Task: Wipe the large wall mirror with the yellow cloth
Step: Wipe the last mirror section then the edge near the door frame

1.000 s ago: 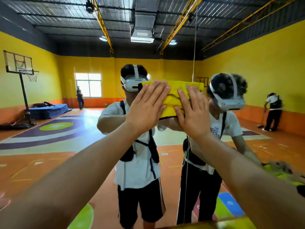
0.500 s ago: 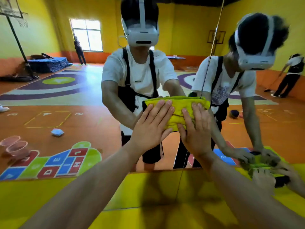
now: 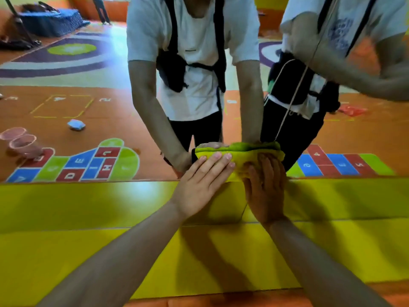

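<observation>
The large wall mirror fills the upper part of the view, and its bottom edge meets a yellow wall band. A folded yellow cloth lies flat against the glass just above that edge. My left hand presses the cloth's left part with straight fingers. My right hand presses its right part, fingers flat too. The reflection of my own arms meets the cloth from above.
The yellow wall band runs below the mirror, with an orange strip under it. The mirror reflects another person's arm at upper right, a hopscotch mat, pink cups and a blue mat on the orange floor.
Both hands have slid the cloth straight down the glass, from head height to the mirror's bottom edge. The camera has tilted down with them.
</observation>
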`<control>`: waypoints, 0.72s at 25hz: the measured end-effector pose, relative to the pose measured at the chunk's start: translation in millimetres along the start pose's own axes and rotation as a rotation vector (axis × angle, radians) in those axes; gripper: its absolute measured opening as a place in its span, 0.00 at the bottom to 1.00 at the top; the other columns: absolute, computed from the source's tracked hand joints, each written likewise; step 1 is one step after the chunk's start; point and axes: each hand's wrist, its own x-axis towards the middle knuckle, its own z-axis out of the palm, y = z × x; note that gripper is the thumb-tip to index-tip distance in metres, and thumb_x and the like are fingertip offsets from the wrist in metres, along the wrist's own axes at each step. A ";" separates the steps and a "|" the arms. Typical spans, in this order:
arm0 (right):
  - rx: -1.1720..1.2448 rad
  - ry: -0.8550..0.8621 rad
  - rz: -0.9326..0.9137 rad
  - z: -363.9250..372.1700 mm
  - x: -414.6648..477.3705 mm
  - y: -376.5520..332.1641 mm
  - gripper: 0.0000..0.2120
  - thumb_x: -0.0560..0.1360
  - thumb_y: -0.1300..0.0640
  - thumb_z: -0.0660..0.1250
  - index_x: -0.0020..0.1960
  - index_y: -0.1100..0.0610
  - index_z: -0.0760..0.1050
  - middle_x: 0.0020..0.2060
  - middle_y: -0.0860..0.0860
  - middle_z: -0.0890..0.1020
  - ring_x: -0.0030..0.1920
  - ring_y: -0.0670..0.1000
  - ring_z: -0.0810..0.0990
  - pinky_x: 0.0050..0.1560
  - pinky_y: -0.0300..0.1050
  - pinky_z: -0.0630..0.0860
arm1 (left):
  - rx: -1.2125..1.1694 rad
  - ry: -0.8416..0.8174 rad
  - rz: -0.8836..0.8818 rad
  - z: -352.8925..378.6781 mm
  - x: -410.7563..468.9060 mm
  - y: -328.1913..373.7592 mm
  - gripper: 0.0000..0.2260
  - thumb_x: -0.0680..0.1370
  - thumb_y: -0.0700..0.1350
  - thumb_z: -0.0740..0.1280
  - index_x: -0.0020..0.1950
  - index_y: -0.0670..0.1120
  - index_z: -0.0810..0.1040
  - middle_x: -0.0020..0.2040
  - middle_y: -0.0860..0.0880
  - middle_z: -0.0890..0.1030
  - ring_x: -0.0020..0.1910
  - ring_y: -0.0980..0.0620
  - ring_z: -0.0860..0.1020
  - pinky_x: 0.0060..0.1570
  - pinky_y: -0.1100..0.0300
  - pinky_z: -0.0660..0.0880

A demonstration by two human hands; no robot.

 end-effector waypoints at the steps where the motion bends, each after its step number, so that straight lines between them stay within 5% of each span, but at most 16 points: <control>1: -0.004 0.008 0.013 6.7 -13.8 -2.6 0.20 0.77 0.59 0.72 0.67 0.54 0.71 0.69 0.61 0.70 0.71 0.64 0.67 0.74 0.62 0.64 | -0.010 -0.007 -0.006 7.2 -12.1 6.6 0.23 0.85 0.41 0.60 0.80 0.46 0.62 0.80 0.48 0.62 0.79 0.47 0.61 0.77 0.49 0.62; 9: 0.060 -0.077 0.181 46.7 -119.8 -28.6 0.19 0.77 0.63 0.71 0.65 0.51 0.73 0.66 0.57 0.70 0.67 0.64 0.72 0.65 0.61 0.70 | -0.211 -0.070 -0.127 50.5 -99.2 63.1 0.16 0.87 0.41 0.58 0.74 0.45 0.73 0.74 0.46 0.72 0.74 0.45 0.71 0.68 0.46 0.73; 14: 0.071 -0.189 0.321 70.4 -177.9 -47.8 0.15 0.79 0.60 0.63 0.63 0.49 0.72 0.66 0.56 0.70 0.68 0.64 0.70 0.64 0.59 0.71 | -0.342 -0.157 -0.259 71.7 -147.2 101.3 0.17 0.86 0.40 0.59 0.75 0.43 0.72 0.75 0.44 0.71 0.74 0.42 0.70 0.69 0.45 0.71; 18: 0.160 -0.359 0.400 79.0 -221.5 -60.7 0.17 0.74 0.62 0.64 0.62 0.54 0.76 0.61 0.60 0.76 0.61 0.67 0.75 0.60 0.60 0.74 | -0.453 -0.359 -0.341 87.0 -193.0 129.3 0.22 0.82 0.43 0.66 0.76 0.44 0.70 0.75 0.42 0.70 0.73 0.40 0.70 0.69 0.45 0.70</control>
